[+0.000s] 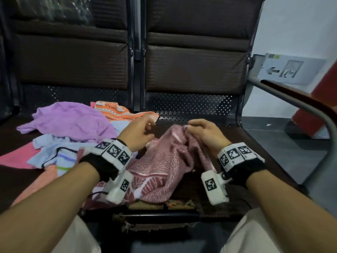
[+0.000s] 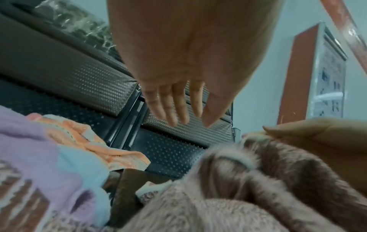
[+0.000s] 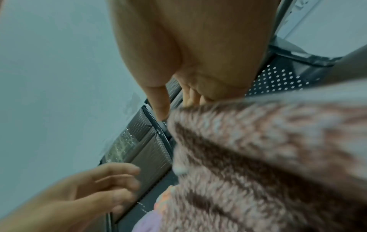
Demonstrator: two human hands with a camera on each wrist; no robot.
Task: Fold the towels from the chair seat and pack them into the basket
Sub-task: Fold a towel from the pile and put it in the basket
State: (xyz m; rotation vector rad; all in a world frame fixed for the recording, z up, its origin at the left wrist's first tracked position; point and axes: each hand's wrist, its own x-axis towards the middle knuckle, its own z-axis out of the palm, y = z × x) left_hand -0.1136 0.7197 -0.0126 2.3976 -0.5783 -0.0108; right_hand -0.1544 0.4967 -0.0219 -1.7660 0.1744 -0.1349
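Observation:
A pink patterned towel (image 1: 164, 165) lies bunched on the chair seat in front of me. My right hand (image 1: 202, 130) pinches its top edge and lifts it a little; in the right wrist view the towel (image 3: 268, 157) fills the lower right under the right hand's fingers (image 3: 190, 97). My left hand (image 1: 140, 132) hovers just left of the towel with relaxed fingers and holds nothing; the left wrist view shows its fingers (image 2: 174, 106) straight over the seat. A pile of other towels sits on the left seat: purple (image 1: 73, 119), orange striped (image 1: 118, 110), light blue (image 1: 54, 150), pink (image 1: 16, 157).
Dark padded seat backs (image 1: 191, 66) rise behind the towels. A metal armrest (image 1: 300, 106) curves along the right side. A white wall and grey floor (image 1: 282, 143) lie beyond it. My knees in light trousers (image 1: 255, 234) are at the seat's worn front edge. No basket shows.

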